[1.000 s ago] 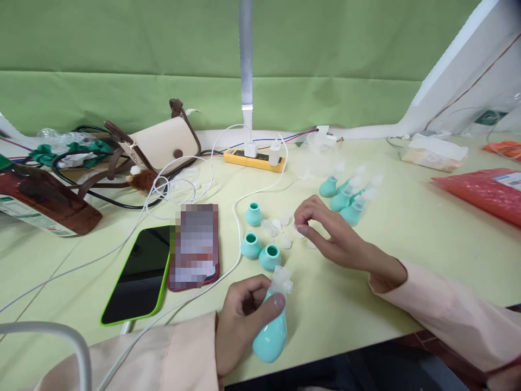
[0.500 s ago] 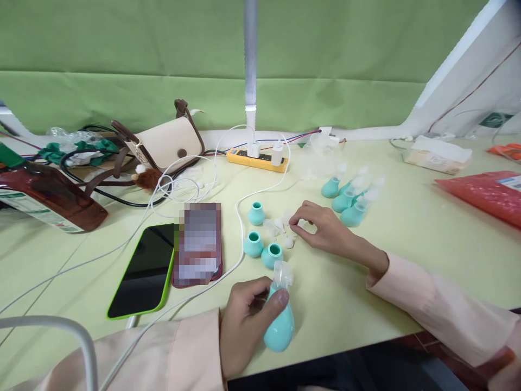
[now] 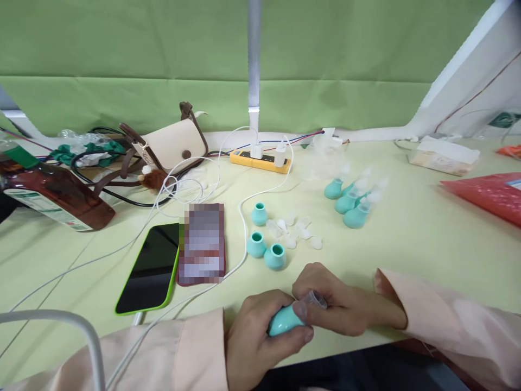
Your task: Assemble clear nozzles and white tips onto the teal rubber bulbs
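My left hand is wrapped around a teal squeeze bulb, which lies tilted with its neck to the right. At that neck, my right hand is closed on the bulb's clear plastic nozzle; the fingers partly hide the joint. Beyond my hands stand three open-necked teal bulbs, the nearest bulb showing its dark hole. Beside them lie several small clear and whitish plastic pieces. Farther right is a group of several teal bulbs with clear nozzles.
Two phones, a green-edged phone and a red-edged phone, lie at the left. A white cable runs from the yellow power strip. Behind are a cream handbag and a brown bottle; a red package lies right.
My right hand has moved from the small plastic pieces toward me, onto the nozzle of the held bulb. The bulb has tipped from upright to leaning right. Some small pieces have shifted.
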Action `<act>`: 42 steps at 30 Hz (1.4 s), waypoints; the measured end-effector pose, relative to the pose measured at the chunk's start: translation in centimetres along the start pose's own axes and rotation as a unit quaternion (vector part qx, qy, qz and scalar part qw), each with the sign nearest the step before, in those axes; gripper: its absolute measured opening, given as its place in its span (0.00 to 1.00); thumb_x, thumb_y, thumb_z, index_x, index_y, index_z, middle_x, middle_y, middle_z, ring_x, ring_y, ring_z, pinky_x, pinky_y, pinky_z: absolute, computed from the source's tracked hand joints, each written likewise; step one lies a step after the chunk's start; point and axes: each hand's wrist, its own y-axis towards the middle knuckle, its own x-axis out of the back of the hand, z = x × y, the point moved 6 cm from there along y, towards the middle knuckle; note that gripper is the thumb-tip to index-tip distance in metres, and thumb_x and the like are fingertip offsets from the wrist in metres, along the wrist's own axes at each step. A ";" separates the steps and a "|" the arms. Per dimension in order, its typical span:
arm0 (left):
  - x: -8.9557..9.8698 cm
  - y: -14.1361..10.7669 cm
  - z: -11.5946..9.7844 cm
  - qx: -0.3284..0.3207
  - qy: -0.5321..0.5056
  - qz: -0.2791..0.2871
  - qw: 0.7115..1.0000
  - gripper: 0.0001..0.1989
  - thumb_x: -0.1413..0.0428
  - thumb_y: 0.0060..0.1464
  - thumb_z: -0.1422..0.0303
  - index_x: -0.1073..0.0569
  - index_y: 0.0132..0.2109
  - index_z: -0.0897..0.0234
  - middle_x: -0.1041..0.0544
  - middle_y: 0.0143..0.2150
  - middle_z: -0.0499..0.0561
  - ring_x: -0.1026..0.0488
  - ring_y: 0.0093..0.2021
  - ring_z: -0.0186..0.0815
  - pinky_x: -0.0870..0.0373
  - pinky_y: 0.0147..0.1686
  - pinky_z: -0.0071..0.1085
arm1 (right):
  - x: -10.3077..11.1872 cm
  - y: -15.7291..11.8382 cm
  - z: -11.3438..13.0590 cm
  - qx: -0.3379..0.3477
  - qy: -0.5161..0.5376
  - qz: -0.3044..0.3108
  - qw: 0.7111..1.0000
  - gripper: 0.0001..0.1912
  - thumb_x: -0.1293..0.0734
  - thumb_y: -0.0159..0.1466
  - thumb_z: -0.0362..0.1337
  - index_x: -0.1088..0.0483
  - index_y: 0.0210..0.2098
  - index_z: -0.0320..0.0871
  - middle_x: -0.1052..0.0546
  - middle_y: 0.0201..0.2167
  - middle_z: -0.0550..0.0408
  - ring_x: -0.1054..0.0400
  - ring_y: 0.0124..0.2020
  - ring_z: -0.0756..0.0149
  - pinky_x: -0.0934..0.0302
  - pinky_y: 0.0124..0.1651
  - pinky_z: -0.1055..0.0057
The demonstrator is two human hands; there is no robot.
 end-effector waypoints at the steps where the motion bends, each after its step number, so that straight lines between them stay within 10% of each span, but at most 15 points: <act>1: 0.0 0.0 0.0 -0.001 -0.003 -0.002 1.000 0.07 0.47 0.48 0.68 0.32 0.26 0.67 0.35 0.22 0.44 0.39 0.24 0.29 0.45 0.24 0.22 | -0.2 0.0 -0.5 -0.025 0.043 0.015 0.999 0.18 0.46 0.61 0.41 0.51 0.17 0.41 0.51 0.15 0.63 0.57 0.18 0.78 0.56 0.21 0.77; 13: 0.3 -0.4 0.0 0.021 0.009 -0.009 1.000 0.16 0.54 0.54 0.61 0.27 0.30 0.67 0.32 0.23 0.48 0.37 0.24 0.31 0.42 0.25 0.24 | -2.8 1.1 -3.6 -0.202 0.439 0.018 0.875 0.22 0.38 0.51 0.47 0.50 0.12 0.40 0.51 0.11 0.65 0.60 0.14 0.80 0.65 0.17 0.77; 18: -0.1 -1.0 -1.3 -0.135 -0.004 -0.025 0.991 0.16 0.52 0.52 0.58 0.28 0.29 0.66 0.31 0.22 0.49 0.37 0.21 0.30 0.42 0.22 0.24 | -0.5 1.2 -3.3 -0.175 0.515 0.034 0.839 0.22 0.49 0.57 0.48 0.60 0.13 0.44 0.60 0.08 0.66 0.64 0.10 0.78 0.63 0.13 0.77; 23: 0.3 -1.0 -1.0 -0.176 -0.020 -0.061 0.982 0.15 0.48 0.49 0.57 0.29 0.35 0.64 0.28 0.28 0.52 0.32 0.27 0.33 0.38 0.27 0.25 | 7.8 0.9 -1.1 -0.040 0.094 -0.178 0.979 0.21 0.43 0.56 0.46 0.53 0.14 0.43 0.52 0.11 0.63 0.58 0.14 0.76 0.60 0.17 0.74; 26: 1.1 -0.8 -0.8 -0.161 0.012 -0.095 0.982 0.14 0.45 0.47 0.60 0.29 0.40 0.61 0.32 0.40 0.55 0.33 0.38 0.37 0.37 0.36 0.29 | 10.8 0.9 -1.3 -0.075 -0.261 -0.277 0.922 0.21 0.40 0.55 0.44 0.52 0.14 0.42 0.51 0.11 0.62 0.57 0.15 0.75 0.60 0.20 0.73; 29: 1.9 -0.8 -0.6 -0.137 0.056 -0.143 0.979 0.12 0.44 0.47 0.61 0.28 0.39 0.60 0.38 0.38 0.52 0.37 0.38 0.37 0.38 0.37 0.30 | 11.3 1.6 -4.7 -0.195 -0.399 -0.221 0.868 0.15 0.43 0.57 0.44 0.46 0.19 0.42 0.40 0.14 0.59 0.47 0.17 0.73 0.57 0.21 0.74; 42: 1.4 -0.3 0.0 -0.118 0.071 -0.097 0.986 0.14 0.53 0.54 0.73 0.36 0.49 0.62 0.40 0.39 0.53 0.39 0.41 0.38 0.40 0.41 0.33 | 10.7 1.9 -7.2 -0.230 -0.458 -0.200 0.835 0.16 0.43 0.58 0.47 0.35 0.32 0.40 0.28 0.25 0.53 0.35 0.23 0.66 0.53 0.21 0.74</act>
